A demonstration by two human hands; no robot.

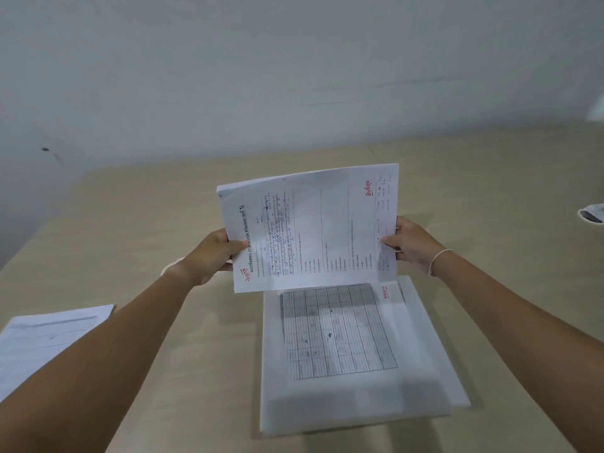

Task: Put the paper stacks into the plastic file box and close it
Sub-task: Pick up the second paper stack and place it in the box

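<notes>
Two hands hold one lifted paper stack [309, 228] above the middle of the desk [130, 223], its printed face tilted toward the camera and its long axis running left to right. The left hand [214, 253] pinches the stack's left short edge, thumb on the front and fingers behind; the right hand [410, 245] pinches the right short edge the same way. So the load sits squarely between the two grips, neither hand nearer than the other.

Directly below and toward the near edge lies a second paper stack [343, 351] with a grid sheet on top, flat on the desk. A third stack [45, 341] rests at the near left edge. The plastic file box is not in view, so which way the lifted sheets must travel cannot be told. A small pale object [592, 213] shows at the far right edge, too cropped to identify.
</notes>
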